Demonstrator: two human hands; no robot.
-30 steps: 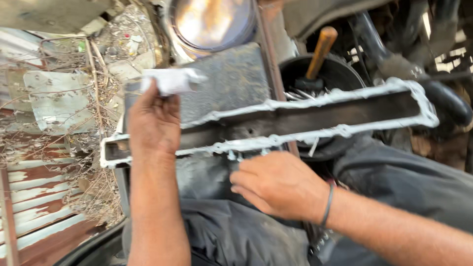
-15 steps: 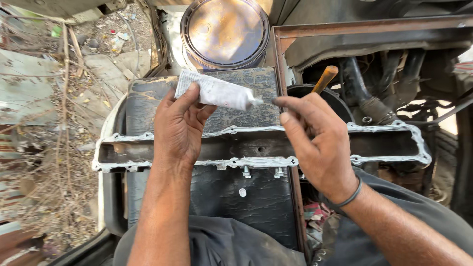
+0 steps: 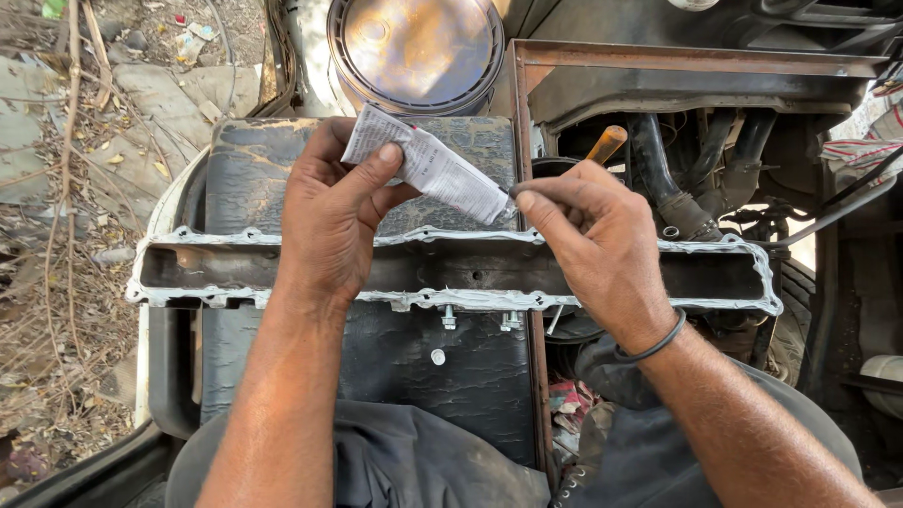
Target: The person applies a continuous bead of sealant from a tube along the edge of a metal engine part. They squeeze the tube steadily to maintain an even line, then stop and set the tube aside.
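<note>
Left hand (image 3: 329,212) has a closed grip on the crumpled white sealant tube (image 3: 428,169), held above the long metal cover (image 3: 188,268) with pale sealant along its rim. Right hand (image 3: 588,240) fingertips pinch the tube's nozzle. Step, judged: capping or uncapping; a steady twist is needed.

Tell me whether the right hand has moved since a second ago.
Yes. The right hand has risen from below the long metal cover to above it, fingertips now at the nozzle of the tube.
</note>
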